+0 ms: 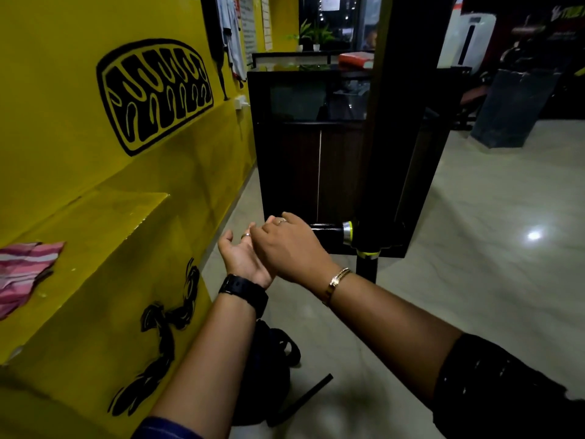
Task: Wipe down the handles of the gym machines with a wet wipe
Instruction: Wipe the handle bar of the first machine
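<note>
A black machine handle [327,231] sticks out leftward from a dark upright post [367,245], with a silver collar [348,232] at its base. My right hand [285,247] lies over the handle's free end, back up, fingers curled round it and hiding that end. My left hand [239,258] is just left of it, palm up and thumb raised, its fingers partly hidden behind the right hand. No wet wipe shows; anything under the right palm is hidden.
A yellow wall with a stepped ledge [104,248] runs along the left, with a pink striped cloth [22,270] on it. A black bag [269,359] and a black bar [300,400] lie on the floor below my arms. A dark cabinet [294,166] stands behind the handle.
</note>
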